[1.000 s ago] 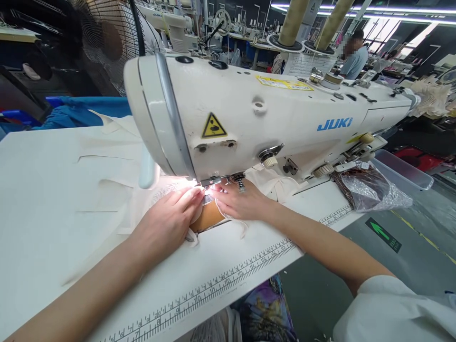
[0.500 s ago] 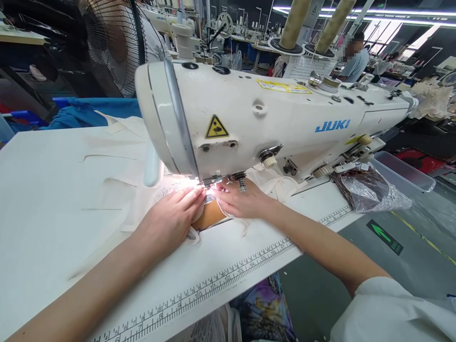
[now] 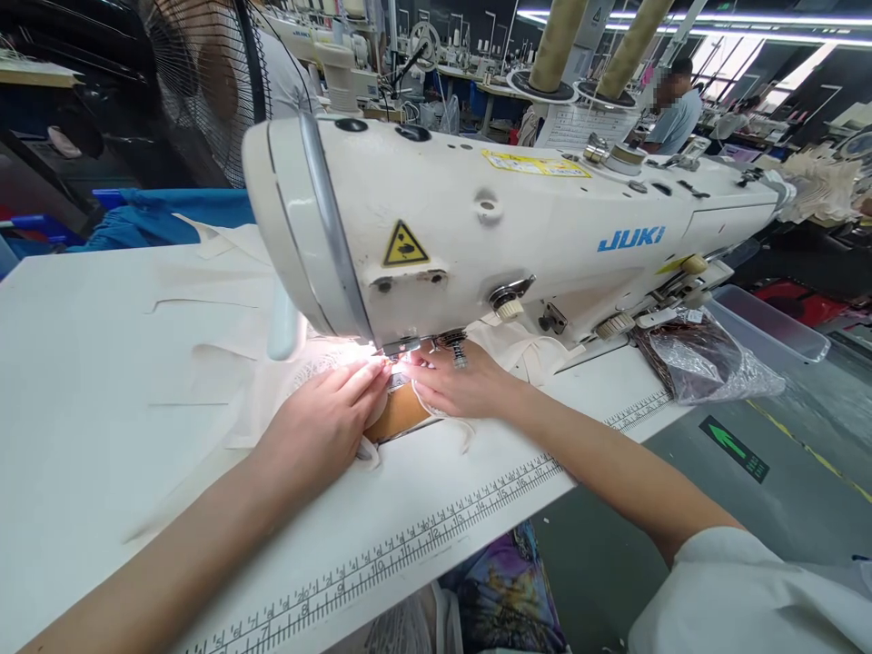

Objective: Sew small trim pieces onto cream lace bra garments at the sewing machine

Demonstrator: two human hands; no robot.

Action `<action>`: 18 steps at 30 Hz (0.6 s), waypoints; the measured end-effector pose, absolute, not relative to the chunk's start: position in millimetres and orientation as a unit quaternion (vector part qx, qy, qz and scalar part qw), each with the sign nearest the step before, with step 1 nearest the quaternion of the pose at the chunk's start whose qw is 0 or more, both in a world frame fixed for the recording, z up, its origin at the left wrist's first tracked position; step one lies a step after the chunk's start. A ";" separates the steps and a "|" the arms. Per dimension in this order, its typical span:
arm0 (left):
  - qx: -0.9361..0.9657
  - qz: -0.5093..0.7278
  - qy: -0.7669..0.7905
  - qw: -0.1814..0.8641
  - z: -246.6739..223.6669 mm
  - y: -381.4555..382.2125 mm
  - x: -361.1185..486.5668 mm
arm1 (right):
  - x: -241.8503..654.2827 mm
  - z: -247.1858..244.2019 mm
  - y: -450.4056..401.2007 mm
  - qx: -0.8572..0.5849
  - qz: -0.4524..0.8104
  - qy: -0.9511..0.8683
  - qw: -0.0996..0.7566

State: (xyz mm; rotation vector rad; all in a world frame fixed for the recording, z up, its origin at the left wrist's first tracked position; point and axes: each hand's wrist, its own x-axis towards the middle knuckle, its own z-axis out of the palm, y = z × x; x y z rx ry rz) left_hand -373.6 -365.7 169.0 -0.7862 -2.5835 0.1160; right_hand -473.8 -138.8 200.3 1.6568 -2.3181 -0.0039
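Observation:
A white sewing machine with a blue JUKI label stands over the work, its lamp glaring on the needle area. Beneath the needle lies pale cream fabric with a lacy pattern. My left hand is closed at the fabric just left of the needle, fingers together and tips by the presser foot. From the right, my right hand pinches the fabric's edge close to the needle. A brown plate shows between the hands. The fingertips and the exact stitching spot are partly lost in glare.
The white table has a ruler scale along its front edge. A plastic bag of dark items and a clear bin are at the right. Behind the left side stands a fan; a person is further back.
The whole view has shifted slightly, so the machine appears a little further left. Both hands keep their places at the needle, with no clear movement of the fabric.

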 end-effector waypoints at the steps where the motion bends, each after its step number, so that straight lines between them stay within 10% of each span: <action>1: -0.283 0.040 -0.934 0.216 168.8 -365.7 -373.6 | -473.9 200.6 -139.1 0.575 -0.001 -0.805 0.146; 18: -0.296 0.090 -0.922 0.234 178.2 -361.9 -373.6 | -476.8 195.7 -139.7 0.563 0.033 -0.810 0.158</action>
